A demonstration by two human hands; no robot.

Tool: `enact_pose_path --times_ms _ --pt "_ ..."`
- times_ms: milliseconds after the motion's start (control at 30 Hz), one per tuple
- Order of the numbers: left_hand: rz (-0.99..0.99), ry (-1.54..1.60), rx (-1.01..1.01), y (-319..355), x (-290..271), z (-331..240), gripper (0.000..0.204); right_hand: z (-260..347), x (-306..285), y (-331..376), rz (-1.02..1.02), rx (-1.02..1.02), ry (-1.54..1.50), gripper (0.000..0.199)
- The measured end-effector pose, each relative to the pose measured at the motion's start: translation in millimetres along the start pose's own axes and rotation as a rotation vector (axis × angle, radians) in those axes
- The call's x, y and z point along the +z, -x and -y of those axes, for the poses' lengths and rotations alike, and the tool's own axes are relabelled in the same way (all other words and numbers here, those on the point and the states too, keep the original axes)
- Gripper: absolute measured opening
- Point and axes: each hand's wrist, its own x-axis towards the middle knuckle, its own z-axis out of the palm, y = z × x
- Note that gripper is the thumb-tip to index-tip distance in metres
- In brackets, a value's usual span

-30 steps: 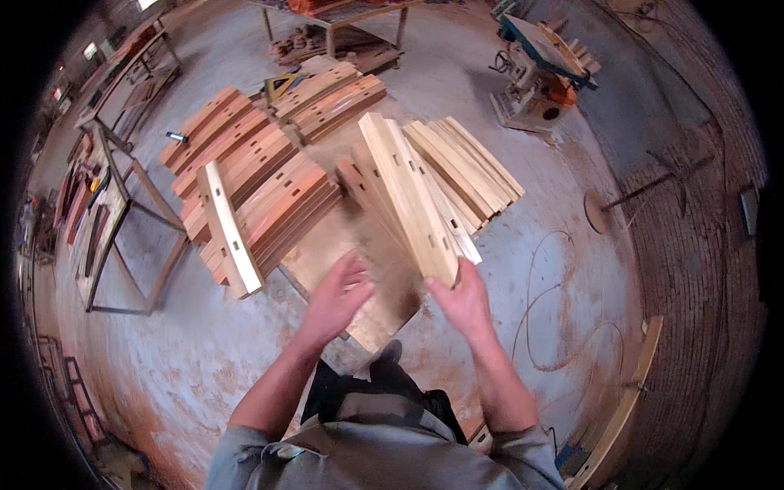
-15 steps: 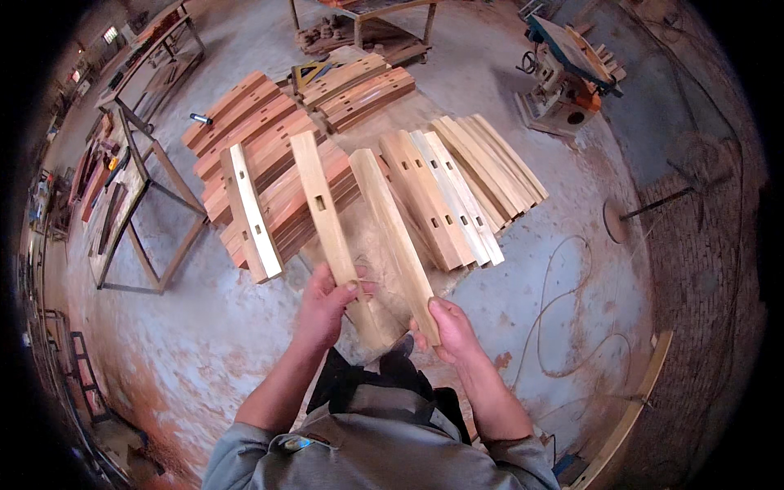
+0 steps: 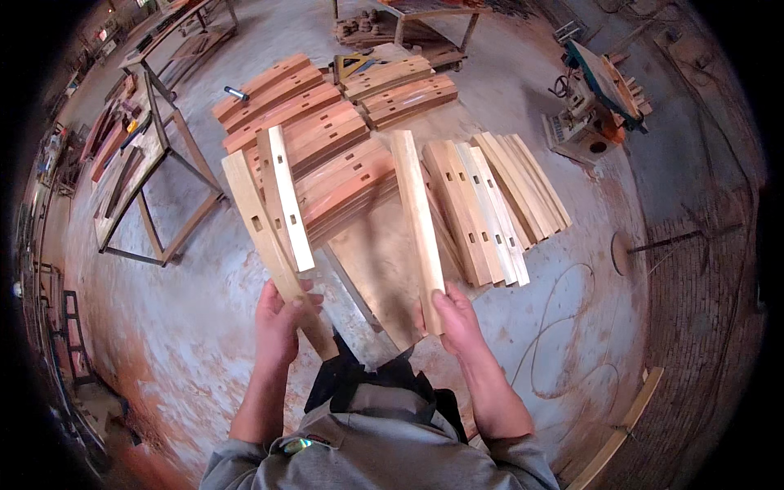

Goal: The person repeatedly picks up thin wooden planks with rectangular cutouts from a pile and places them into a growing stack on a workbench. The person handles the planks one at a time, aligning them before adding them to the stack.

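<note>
My left hand (image 3: 279, 320) is closed round the lower end of a pale, slightly curved wooden slat (image 3: 255, 214) with a slot cut in it. Gripped by its near end in my right hand (image 3: 454, 317) is another pale wooden slat (image 3: 417, 216); no slot shows on its visible face. Just right of the left slat, a whitish slotted slat (image 3: 290, 196) and a browner one lie over stacked reddish slotted pieces (image 3: 347, 175). To the right of the other slat, a row of pale slats (image 3: 465, 212), several of them slotted, lies side by side.
A board surface (image 3: 367, 269) lies under the stacks. A marker-like blue-black tube (image 3: 236, 93) rests on the far left stack, with a yellow triangular square (image 3: 353, 65) farther back. A metal-framed bench (image 3: 155, 163) stands left, a machine (image 3: 592, 114) far right. A cord (image 3: 539, 331) trails on the floor.
My left hand has carried its slat to the left, beside the whitish one. The right slat is now more upright in view, and the gap between my hands is wider.
</note>
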Motion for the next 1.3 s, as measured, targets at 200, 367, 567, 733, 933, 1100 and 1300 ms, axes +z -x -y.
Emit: enact_pose_path --times_ms 200,367,567,733,933,1100,1300 --pt "-0.099 0.037 -0.013 -2 -31 -6 0.042 -6 40 -56 -0.079 -0.234 0.525 0.033" --pt "-0.141 0.008 0.019 -1 -50 -7 0.032 1 96 -83 -0.135 -0.285 0.758 0.044" --pt "-0.146 0.018 -0.006 -1 -68 -12 0.033 -7 133 -111 -0.08 -0.421 0.879 0.042" --pt "-0.118 0.089 -0.052 -4 -73 -15 0.036 -24 153 -128 -0.038 -0.472 0.896 0.041" --pt "-0.043 0.201 -0.088 -13 -66 -19 0.038 -15 168 -124 0.111 -0.353 0.922 0.052" --pt "0.089 0.354 -0.149 -15 -60 -26 0.049 -11 141 -88 0.043 -0.49 0.914 0.048" --pt "0.189 0.424 -0.146 -23 -36 -13 0.06 -24 111 -8 0.265 -0.129 0.513 0.047"
